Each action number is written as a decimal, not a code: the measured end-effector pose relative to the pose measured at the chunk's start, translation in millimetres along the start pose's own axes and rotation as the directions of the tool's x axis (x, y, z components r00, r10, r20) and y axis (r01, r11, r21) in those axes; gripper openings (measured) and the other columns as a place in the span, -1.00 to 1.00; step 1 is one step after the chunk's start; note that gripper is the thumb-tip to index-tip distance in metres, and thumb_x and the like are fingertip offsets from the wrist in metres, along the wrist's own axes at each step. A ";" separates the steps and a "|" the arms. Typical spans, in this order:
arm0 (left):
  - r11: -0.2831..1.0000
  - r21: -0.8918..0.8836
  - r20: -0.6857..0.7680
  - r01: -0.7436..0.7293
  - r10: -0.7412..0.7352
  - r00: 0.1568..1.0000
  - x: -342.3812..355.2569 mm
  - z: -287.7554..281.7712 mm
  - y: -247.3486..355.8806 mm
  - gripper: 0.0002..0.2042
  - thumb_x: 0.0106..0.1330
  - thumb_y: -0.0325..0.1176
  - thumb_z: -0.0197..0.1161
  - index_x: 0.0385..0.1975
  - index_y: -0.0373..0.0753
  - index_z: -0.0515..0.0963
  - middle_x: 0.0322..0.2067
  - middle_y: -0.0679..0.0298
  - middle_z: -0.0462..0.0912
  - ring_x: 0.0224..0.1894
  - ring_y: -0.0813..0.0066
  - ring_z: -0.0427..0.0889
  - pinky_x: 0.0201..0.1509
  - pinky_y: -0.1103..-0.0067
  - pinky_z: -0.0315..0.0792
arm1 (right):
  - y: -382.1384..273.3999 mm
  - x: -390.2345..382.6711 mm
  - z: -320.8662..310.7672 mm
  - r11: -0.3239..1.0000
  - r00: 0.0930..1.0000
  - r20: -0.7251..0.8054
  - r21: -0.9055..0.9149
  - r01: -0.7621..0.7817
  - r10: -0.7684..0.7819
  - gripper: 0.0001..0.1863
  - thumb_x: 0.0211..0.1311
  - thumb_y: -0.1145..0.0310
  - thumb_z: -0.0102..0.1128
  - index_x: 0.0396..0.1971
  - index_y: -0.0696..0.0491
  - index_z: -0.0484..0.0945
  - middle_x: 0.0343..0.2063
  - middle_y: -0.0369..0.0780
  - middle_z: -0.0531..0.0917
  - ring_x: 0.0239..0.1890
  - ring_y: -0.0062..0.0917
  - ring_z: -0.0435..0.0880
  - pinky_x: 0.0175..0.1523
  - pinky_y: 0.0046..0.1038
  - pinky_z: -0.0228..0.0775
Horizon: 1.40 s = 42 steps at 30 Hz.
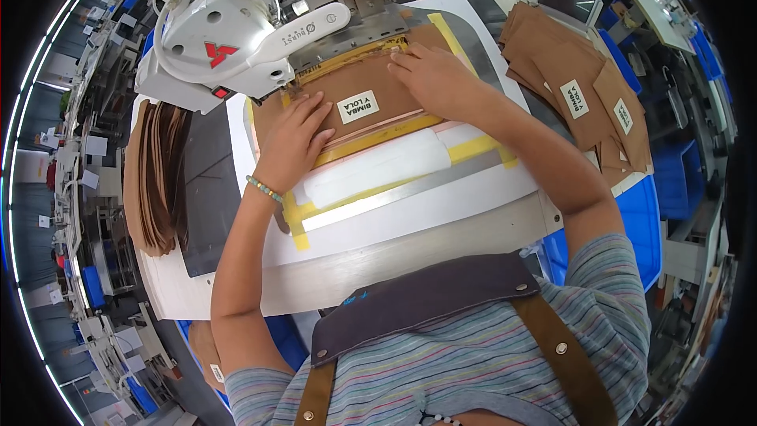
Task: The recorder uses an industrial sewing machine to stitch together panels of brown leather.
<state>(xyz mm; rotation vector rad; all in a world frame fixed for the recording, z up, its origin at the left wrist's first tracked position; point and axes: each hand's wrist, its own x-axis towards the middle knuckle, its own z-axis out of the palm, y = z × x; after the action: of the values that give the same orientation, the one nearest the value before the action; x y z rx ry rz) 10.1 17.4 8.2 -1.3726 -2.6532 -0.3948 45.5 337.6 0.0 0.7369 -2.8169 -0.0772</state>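
Observation:
A brown leather piece with a small white label lies in a template edged with yellow tape, under the head of a white sewing machine. My left hand rests flat on the piece's near left part, fingers spread. My right hand presses its far right corner, fingertips at the edge beside the machine's metal plate. Neither hand grips anything.
A stack of brown labelled leather pieces lies at the right on the table. More brown pieces stand piled at the left beside a dark panel. Blue bins sit below the white table edge.

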 end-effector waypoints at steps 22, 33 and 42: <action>0.996 -0.068 -0.012 -0.054 0.053 0.999 16.1 10.0 12.1 -0.60 0.46 -0.27 0.27 0.23 -0.27 0.56 0.33 0.07 0.51 0.36 0.02 0.47 0.44 0.28 0.38 | -20.1 37.5 17.8 0.989 0.977 -0.160 0.020 0.147 -0.142 -0.73 0.17 0.35 0.31 -0.13 0.07 0.72 -0.01 -0.31 0.70 0.12 -0.41 0.60 0.01 -0.40 0.63; 0.999 -0.041 -0.022 -0.013 0.012 1.000 10.8 7.0 10.2 -0.58 0.48 -0.26 0.24 0.22 -0.37 0.54 0.32 0.02 0.50 0.37 0.00 0.43 0.46 0.28 0.34 | -45.2 58.5 17.7 0.985 0.972 -0.161 -0.007 0.173 -0.172 -0.76 0.24 0.36 0.26 -0.13 0.05 0.74 -0.06 -0.32 0.72 0.11 -0.41 0.61 -0.03 -0.38 0.64; 0.997 -0.056 -0.024 0.054 -0.056 0.998 -3.8 1.6 0.3 -0.59 0.50 -0.30 0.21 0.26 -0.36 0.52 0.32 0.04 0.50 0.37 0.01 0.43 0.48 0.27 0.31 | -65.3 73.9 25.4 0.980 0.952 -0.245 0.039 0.197 -0.182 -0.75 0.23 0.36 0.26 -0.13 0.08 0.74 -0.09 -0.32 0.73 0.09 -0.41 0.61 -0.06 -0.40 0.63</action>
<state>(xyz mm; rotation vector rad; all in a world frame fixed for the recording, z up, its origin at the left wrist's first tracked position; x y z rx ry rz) 12.6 15.0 5.8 -1.3025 -2.6831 -0.4928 8.1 244.2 -16.5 0.9614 -2.5234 0.0656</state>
